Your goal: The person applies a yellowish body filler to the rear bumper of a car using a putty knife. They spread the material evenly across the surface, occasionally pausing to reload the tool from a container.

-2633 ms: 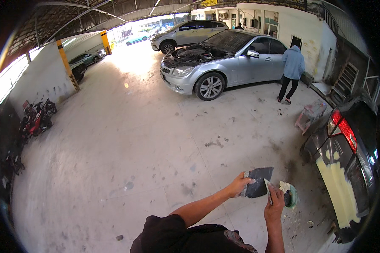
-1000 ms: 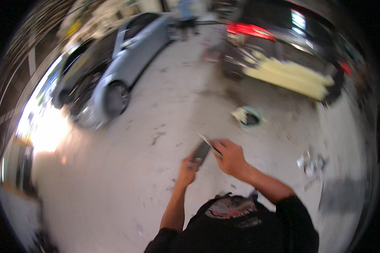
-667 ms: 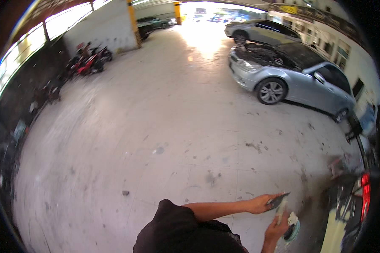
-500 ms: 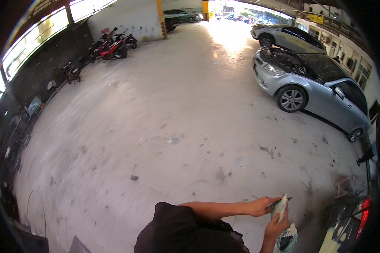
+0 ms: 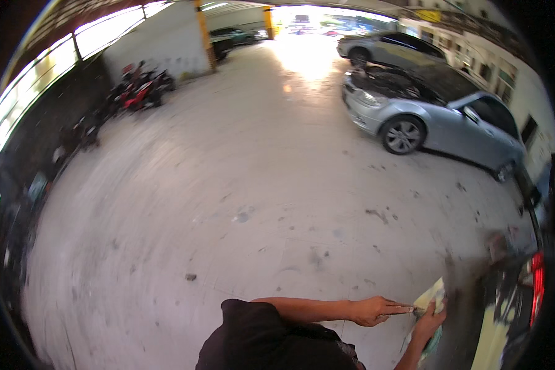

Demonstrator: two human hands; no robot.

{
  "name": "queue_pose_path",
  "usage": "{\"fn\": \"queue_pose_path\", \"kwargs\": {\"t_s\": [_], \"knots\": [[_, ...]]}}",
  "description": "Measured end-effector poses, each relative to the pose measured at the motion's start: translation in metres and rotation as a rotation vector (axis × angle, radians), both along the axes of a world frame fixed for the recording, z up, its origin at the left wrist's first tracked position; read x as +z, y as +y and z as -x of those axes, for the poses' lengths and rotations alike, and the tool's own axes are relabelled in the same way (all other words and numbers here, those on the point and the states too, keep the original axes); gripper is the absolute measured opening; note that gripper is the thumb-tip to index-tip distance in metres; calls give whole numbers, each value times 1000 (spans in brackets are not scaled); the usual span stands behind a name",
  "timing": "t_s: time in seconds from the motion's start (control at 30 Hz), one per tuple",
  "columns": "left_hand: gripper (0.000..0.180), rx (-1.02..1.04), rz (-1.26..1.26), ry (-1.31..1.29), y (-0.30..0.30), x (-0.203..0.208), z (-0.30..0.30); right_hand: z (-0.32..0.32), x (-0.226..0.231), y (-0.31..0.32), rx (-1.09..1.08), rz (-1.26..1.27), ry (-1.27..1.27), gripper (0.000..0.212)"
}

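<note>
My left hand point(image 5: 371, 311) reaches in from the left, its fingers closed round a thin dark tool that looks like a putty knife point(image 5: 418, 310). The tool's tip meets a flat pale-yellow board point(image 5: 433, 293) smeared with putty. That board is gripped from the right by my right hand point(image 5: 430, 320), thumb and fingers wrapped on its lower edge. A pale green-blue bucket point(image 5: 436, 340) shows partly behind my right wrist. To the right stands a dark car panel point(image 5: 510, 311) with a pale-yellow putty patch point(image 5: 489, 339) on it.
A red tail light point(image 5: 537, 287) sits at the right edge. Beyond are a silver car point(image 5: 456, 126) with its engine bay exposed and another car point(image 5: 391, 49). Motorbikes point(image 5: 139, 92) line the left wall. A small dark lump point(image 5: 191, 277) lies on the pale floor.
The view has shifted, so the cars sit further left. Both hands have moved a little right relative to my body; the board is tilted up and more of its pale face shows.
</note>
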State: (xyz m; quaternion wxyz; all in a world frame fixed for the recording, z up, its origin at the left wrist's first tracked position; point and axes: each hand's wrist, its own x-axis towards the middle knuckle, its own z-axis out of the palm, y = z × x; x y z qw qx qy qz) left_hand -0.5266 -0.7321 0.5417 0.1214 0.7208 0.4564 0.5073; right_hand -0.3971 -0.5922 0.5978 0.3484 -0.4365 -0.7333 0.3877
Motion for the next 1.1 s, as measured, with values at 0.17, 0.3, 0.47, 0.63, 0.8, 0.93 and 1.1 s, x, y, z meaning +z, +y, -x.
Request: {"fn": "queue_pose_path", "kwargs": {"t_s": [0.17, 0.3, 0.47, 0.63, 0.8, 0.93, 1.1], "knots": [[44, 159, 264, -547, 32, -30, -6, -40, -31, -30, 81, -445, 111, 29], [47, 27, 434, -714, 52, -61, 15, -8, -35, -78, 38, -412, -22, 44], [42, -232, 481, -885, 48, -26, -14, -67, -3, -57, -386, -248, -100, 34], [47, -240, 768, -1561, 75, -8, -65, -97, -20, -94, -555, -79, 345, 29], [59, -766, 1353, -1182, 59, -40, -98, -121, -4, -109, -547, -45, 591, 24], [75, -526, 1026, -721, 22, -58, -116, -164, -14, -113, -500, 31, 590, 24], [105, -197, 23, 399, -12, 8, -131, -171, -9, -141, -368, 131, 540, 26]]}}
